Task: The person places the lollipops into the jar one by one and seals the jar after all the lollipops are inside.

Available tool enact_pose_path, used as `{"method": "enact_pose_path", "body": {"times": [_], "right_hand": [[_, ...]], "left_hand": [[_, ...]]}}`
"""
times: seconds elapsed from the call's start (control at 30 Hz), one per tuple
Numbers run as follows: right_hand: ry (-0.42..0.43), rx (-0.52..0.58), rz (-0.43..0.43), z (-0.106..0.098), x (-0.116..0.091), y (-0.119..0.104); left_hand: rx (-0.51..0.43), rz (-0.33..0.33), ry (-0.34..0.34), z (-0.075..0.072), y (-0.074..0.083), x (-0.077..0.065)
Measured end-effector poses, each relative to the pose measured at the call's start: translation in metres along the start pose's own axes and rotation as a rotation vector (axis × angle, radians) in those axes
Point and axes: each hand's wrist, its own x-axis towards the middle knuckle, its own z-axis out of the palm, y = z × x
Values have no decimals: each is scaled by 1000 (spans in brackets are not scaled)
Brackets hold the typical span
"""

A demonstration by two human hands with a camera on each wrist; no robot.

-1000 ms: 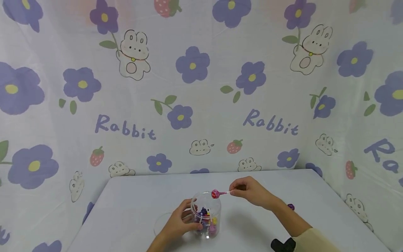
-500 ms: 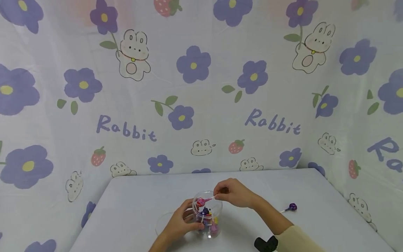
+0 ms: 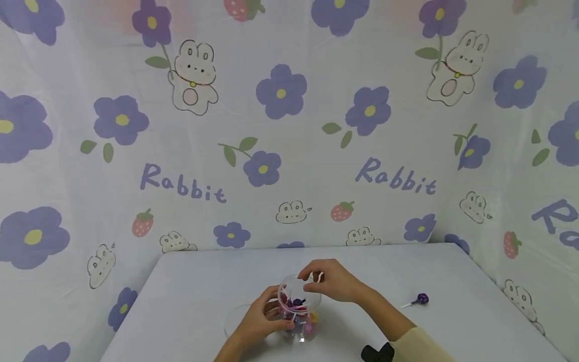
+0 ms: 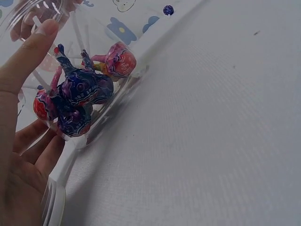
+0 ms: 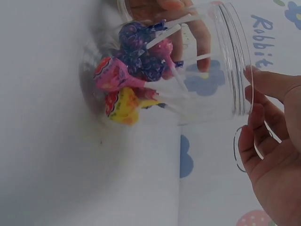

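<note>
A clear plastic jar (image 5: 207, 94) stands on the table with several wrapped lollipops (image 5: 127, 66) inside, in purple, pink and yellow wrappers. My left hand (image 3: 262, 319) grips the jar from its left side, thumb in front and fingers behind. Over the jar's right rim is my right hand (image 3: 332, 280), holding nothing, its thumb and fingers loosely bent and parted. In the right wrist view those fingertips (image 5: 254, 110) come right at the mouth of the jar. White lollipop sticks point up toward the opening.
One purple lollipop (image 3: 422, 299) lies on the white table (image 3: 362, 322) to the right. A clear round lid (image 3: 229, 318) lies left of the jar, partly behind the left hand. A curtain printed with rabbits and flowers (image 3: 281, 93) rises behind the table.
My right hand has brought a pink-red lollipop leftward over the jar and let it go inside. The left hand has kept its grip on the jar.
</note>
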Motion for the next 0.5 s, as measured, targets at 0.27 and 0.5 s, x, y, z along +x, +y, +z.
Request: {"method": "enact_pose_path", "body": {"times": [0.27, 0.5], "right_hand": [[11, 17, 10, -10, -11, 8], [47, -6, 26, -21, -26, 13]], "left_hand": [[33, -2, 13, -1, -3, 1], [48, -12, 16, 0, -3, -1]]}}
